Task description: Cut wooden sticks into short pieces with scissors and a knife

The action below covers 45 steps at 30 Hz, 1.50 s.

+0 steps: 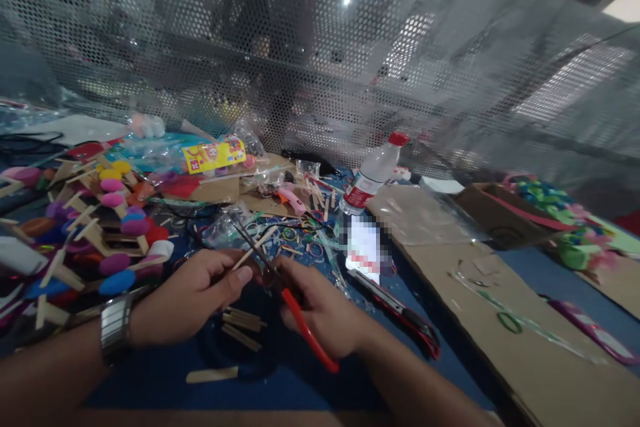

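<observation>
My left hand (193, 293), with a metal watch (116, 327) on the wrist, pinches a narrow wooden craft stick (261, 243) between thumb and fingers. Wrapped round the scissors (311, 339) is my right hand (325, 307); one red handle juts out toward me. The dark blades point up and to the left, crossing the craft stick. Whether they are cutting into it I cannot tell. Below my hands, several short wooden pieces (243, 330) lie on the blue table surface (165, 380). A single round-ended stick (212, 375) lies nearer to me.
Colourful discs with wooden sticks (115, 263) are heaped at the left. A red-capped bottle (367, 180) stands behind a lit phone (363, 247). A utility knife (397, 312) lies right of my hands, beside cardboard (480, 320). Perforated metal mesh (300, 80) rises behind.
</observation>
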Each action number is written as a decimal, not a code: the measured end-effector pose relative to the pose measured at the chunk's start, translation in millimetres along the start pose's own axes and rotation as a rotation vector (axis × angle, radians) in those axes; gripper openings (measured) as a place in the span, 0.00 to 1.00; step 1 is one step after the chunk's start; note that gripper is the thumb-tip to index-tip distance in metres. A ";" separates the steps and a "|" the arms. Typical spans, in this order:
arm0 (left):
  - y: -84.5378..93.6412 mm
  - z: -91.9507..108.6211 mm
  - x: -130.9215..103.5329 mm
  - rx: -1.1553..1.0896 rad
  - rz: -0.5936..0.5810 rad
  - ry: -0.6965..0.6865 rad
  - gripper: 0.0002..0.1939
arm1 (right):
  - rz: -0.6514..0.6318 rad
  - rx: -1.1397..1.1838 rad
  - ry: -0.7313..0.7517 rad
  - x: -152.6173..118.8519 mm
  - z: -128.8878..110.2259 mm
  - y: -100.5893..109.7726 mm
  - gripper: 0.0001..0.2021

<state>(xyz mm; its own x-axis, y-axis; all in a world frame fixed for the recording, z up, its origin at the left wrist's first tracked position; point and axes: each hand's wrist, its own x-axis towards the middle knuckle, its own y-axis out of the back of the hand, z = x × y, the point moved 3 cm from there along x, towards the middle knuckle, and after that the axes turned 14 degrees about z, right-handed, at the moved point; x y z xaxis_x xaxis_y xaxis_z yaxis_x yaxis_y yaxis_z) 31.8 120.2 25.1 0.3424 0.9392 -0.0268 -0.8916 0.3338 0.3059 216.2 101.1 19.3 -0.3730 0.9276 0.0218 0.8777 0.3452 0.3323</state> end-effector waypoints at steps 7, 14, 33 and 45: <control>4.3 7.2 -4.6 0.286 0.126 -0.231 0.22 | 0.056 0.022 0.046 -2.2 0.5 1.7 0.19; 6.1 6.4 -8.1 0.590 0.276 -0.426 0.13 | 0.185 0.082 0.019 5.1 9.4 0.6 0.17; 0.4 11.2 -8.4 0.886 0.409 -0.540 0.17 | 0.456 0.150 0.102 -3.1 21.0 2.2 0.17; 4.6 32.2 11.9 0.840 0.241 -0.569 0.15 | 0.498 0.060 0.195 -2.1 18.4 5.6 0.15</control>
<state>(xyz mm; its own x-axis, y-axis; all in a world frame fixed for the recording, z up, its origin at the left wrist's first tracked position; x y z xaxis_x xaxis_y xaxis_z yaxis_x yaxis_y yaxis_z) 41.4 130.3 56.7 0.4665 0.7235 0.5089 -0.5361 -0.2263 0.8132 227.4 103.8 3.8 0.0494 0.9394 0.3394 0.9761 -0.1173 0.1827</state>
